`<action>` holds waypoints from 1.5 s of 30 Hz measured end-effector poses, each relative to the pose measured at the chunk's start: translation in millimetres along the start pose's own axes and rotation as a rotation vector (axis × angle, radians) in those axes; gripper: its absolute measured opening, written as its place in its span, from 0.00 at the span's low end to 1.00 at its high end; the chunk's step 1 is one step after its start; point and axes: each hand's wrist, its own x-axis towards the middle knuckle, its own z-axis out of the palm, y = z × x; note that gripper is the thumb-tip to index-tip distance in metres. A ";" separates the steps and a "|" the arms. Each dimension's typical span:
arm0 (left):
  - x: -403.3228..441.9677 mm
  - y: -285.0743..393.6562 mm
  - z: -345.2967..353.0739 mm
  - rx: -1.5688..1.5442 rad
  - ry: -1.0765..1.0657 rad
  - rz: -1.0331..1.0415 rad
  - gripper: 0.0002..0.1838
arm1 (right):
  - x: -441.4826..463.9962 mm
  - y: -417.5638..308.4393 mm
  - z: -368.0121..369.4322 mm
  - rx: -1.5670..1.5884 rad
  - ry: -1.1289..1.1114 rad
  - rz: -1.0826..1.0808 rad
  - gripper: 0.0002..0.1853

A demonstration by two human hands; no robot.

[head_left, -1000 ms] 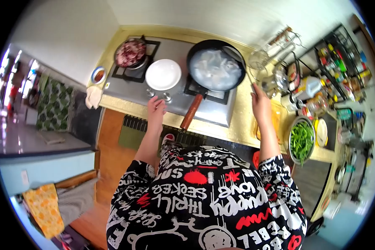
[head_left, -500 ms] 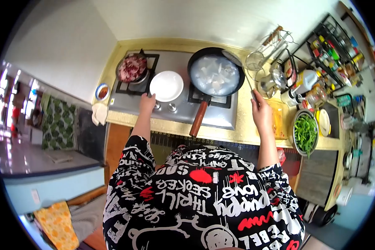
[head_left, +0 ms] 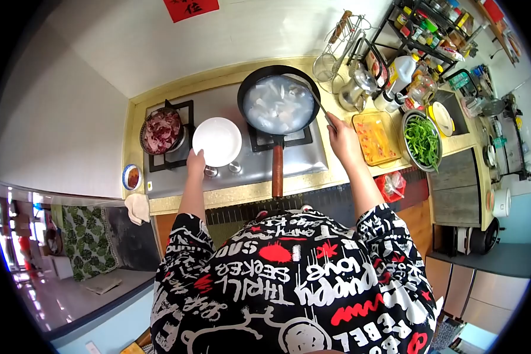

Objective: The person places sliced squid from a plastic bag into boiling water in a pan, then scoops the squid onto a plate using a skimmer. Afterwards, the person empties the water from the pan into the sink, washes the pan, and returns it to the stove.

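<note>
My left hand grips the lower left rim of a round white plate above the stove, between the two burners. The handle of a metal utensil is in my right hand, its far end inside the black wok. Pale white pieces lie in cloudy liquid in the wok. Its brown wooden handle points toward me, untouched. Dark red meat fills a bowl on the left burner.
Right of the stove are a glass dish with orange contents, a bowl of green vegetables, bottles and a rack. At left sit a small sauce bowl and a cloth. A red bag is below the counter.
My left hand has moved from below the plate onto its rim. The utensil's head has shifted from the wok's right rim into the liquid. The view has turned.
</note>
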 end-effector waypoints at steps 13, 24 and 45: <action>-73.3 55.3 -33.6 -0.910 -0.232 -0.208 0.23 | 44.6 -5.8 -8.0 0.019 -0.104 -0.144 0.20; -133.7 81.9 -28.3 -0.988 -0.138 -0.192 0.28 | 16.0 -35.6 -34.2 0.357 -0.679 0.149 0.22; -165.5 95.5 -17.9 -0.944 -0.132 -0.136 0.28 | 85.2 -1.7 -1.3 -0.173 -0.200 -0.306 0.21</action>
